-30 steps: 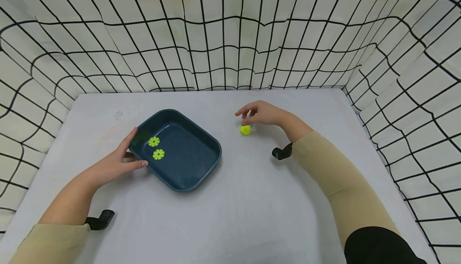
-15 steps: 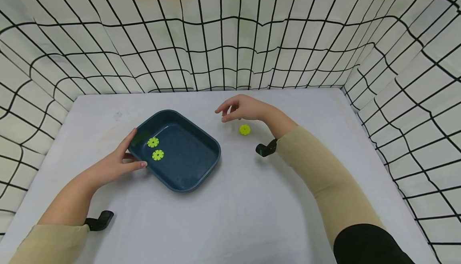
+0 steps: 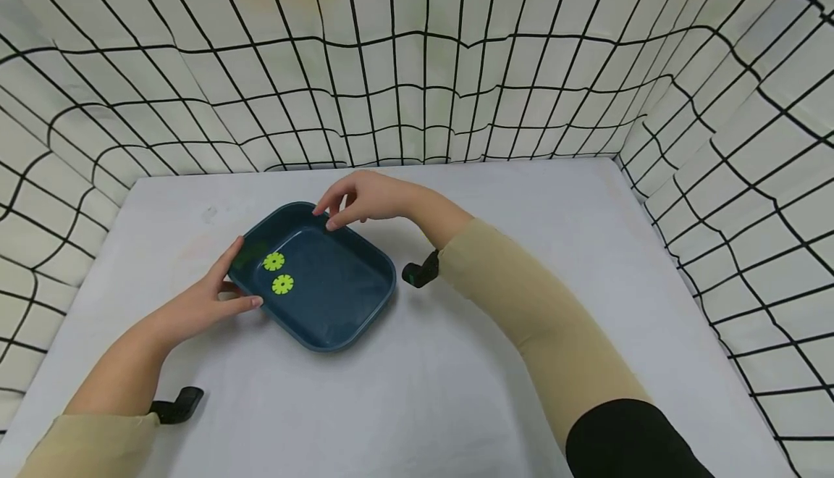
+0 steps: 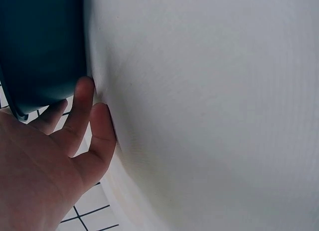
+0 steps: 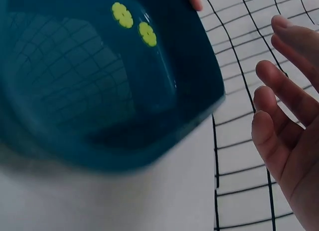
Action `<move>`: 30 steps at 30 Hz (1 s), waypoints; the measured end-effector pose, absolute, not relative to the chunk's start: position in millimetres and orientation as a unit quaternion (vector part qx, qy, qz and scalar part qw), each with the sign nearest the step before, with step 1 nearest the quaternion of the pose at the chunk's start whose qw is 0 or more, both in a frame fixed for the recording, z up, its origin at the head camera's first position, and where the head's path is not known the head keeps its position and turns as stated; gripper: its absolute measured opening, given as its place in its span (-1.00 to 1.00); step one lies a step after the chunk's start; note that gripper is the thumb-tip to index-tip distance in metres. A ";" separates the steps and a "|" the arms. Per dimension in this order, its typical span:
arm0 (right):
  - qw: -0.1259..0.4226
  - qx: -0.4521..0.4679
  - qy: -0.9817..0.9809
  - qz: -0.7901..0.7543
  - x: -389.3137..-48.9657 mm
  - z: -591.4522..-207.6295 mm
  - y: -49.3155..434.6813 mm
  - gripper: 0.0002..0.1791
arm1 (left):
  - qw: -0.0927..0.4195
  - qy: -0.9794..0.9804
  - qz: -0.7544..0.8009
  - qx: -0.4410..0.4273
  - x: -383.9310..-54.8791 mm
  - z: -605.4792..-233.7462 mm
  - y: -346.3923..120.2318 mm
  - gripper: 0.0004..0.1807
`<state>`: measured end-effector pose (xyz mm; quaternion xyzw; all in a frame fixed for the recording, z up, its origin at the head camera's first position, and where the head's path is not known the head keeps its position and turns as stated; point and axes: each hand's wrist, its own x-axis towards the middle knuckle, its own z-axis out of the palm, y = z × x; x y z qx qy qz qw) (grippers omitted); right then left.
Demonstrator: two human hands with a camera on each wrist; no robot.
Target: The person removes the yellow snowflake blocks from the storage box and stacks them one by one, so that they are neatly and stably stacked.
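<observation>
A dark blue tray sits on the white table with two yellow-green notched discs lying flat inside near its left end. My left hand grips the tray's left corner, thumb at the near side and fingers at the far side; in the left wrist view several fingertips press against the outer wall. Over the tray's far rim is my right hand, its fingers loosely bent. Nothing shows between those fingers in the right wrist view, where the hand is beside the tray's wall.
A black grid net with white sheeting behind it encloses the far side and both sides of the table. The bare table surface spreads in front of the tray. Black wrist cameras jut from both sleeves.
My right hand has moved left from beside a third yellow-green disc to the tray's far rim. That disc, left on the table, is now hidden behind my right arm. The left hand stays put.
</observation>
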<state>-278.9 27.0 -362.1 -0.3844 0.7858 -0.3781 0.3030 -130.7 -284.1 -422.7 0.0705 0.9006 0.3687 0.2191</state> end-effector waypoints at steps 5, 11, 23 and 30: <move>0.317 -0.404 0.773 -0.374 -274.7 -366.1 -0.7 -0.64 | 0.226 0.898 0.372 0.066 -130.5 -423.9 -284.5 0.16; 0.324 -0.418 0.774 -0.348 -269.1 -376.7 -22.5 -0.63 | 0.229 0.895 0.375 0.071 -130.7 -424.2 -284.4 0.15; 0.349 -0.435 0.790 -0.253 -259.9 -391.1 -59.0 -0.62 | 0.223 0.898 0.372 0.075 -129.6 -423.2 -286.0 0.14; 0.367 -0.428 0.801 -0.199 -255.8 -396.4 -73.9 -0.63 | 0.219 0.899 0.372 0.076 -129.3 -423.1 -286.7 0.14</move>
